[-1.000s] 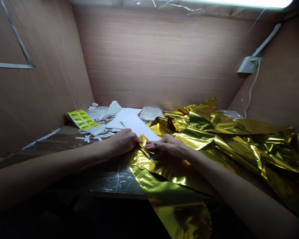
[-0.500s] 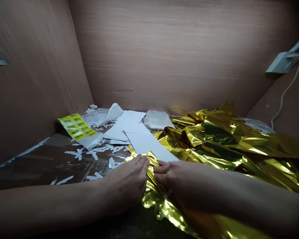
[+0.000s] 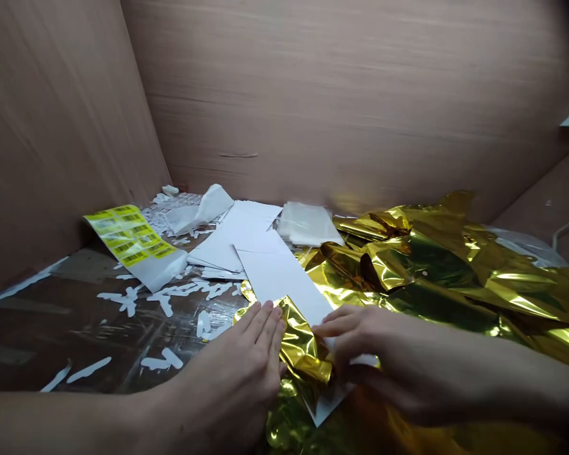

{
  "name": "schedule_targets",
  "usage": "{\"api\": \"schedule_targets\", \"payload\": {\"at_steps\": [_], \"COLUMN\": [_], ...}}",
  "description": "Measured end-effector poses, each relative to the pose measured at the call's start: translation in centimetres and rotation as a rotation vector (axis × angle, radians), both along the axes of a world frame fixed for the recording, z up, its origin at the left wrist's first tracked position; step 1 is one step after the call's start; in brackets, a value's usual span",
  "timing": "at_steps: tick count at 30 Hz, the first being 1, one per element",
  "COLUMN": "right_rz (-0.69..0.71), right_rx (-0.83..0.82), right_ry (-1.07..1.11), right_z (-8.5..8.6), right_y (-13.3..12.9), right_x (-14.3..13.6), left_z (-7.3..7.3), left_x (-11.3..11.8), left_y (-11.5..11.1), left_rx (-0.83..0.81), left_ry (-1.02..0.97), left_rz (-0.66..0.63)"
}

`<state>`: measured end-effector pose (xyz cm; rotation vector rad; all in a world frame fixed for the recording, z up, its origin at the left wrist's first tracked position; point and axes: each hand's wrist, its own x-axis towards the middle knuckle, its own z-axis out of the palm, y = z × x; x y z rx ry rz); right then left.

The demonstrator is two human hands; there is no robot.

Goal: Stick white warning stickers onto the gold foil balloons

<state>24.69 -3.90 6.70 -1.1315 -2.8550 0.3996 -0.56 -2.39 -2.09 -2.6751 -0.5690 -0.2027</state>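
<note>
A long white card strip (image 3: pixel 282 265) lies at a slant, with shiny gold foil (image 3: pixel 301 344) folded over its near part. My left hand (image 3: pixel 251 354) presses flat on the foil at the strip's left edge, fingers stretched out together. On the right side, my right hand (image 3: pixel 360 344) has bent fingers at the foil's folded edge, its index finger reaching onto the strip. Its grip on the foil is partly hidden. A white corner of card shows beneath the fold, between the two hands.
Crumpled gold foil (image 3: pixel 436 265) spreads over the right side. Farther back lie white cards (image 3: pixel 237 230) and clear plastic sleeves (image 3: pixel 308 222). A yellow label sheet (image 3: pixel 133 237) and white paper scraps (image 3: pixel 123 297) are at left. Wooden panels (image 3: pixel 313 95) enclose the back and sides.
My right hand has shifted right, away from my left hand, and a wider gold fold now lies across the strip. A white card corner has come into sight. The view has moved slightly.
</note>
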Motion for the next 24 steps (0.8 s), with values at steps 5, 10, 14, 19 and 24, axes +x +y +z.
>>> {"api": "schedule_targets", "payload": {"at_steps": [5, 10, 14, 19, 24], "right_rz": [-0.013, 0.113, -0.001, -0.049, -0.159], "right_rx": [-0.104, -0.124, -0.097, -0.089, -0.154], "right_ry": [0.065, 0.09, 0.157, 0.182, 0.139], "right_z": [-0.3, -3.0, -4.2, -4.5, -3.6], "right_y": [3.8, 5.4, 5.3, 4.8, 4.6], "right_x": [1.8, 2.0, 1.5, 0.4, -0.8], "left_z": [0.5, 1.3, 2.1, 3.8, 3.5], "left_x": [-0.1, 0.6, 0.7, 0.4, 0.4], "left_y": [-0.3, 0.2, 1.1, 2.4, 2.4], "left_rx": [-0.064, -0.183, -0.326, -0.529, -0.541], "left_ry": [0.014, -0.008, -0.041, -0.032, -0.091], "left_rz": [-0.013, -0.045, 0.001, 0.114, 0.188]}}
